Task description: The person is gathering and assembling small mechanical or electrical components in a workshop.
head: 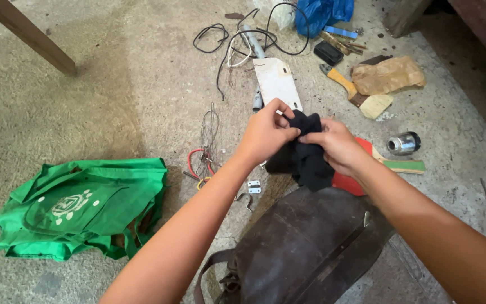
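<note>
Both hands pinch 1 black cloth (305, 155): left hand (265, 132) and right hand (338, 146) closed on its top edge. Below the grip sits a dark brown leather bag (305, 242); behind the cloth, a red paddle (347, 181); far left, a green tote bag (80, 205).

A cloth (305, 155) hangs between both hands, above a leather bag (305, 247). A tote bag (85, 205) lies left on the floor (113, 84); cables (243, 39) lie behind.

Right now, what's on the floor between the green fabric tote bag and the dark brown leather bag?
Head view: between the green fabric tote bag and dark brown leather bag lie a small white hinge, a metal hook and red and yellow wires; the left forearm crosses above.
</note>
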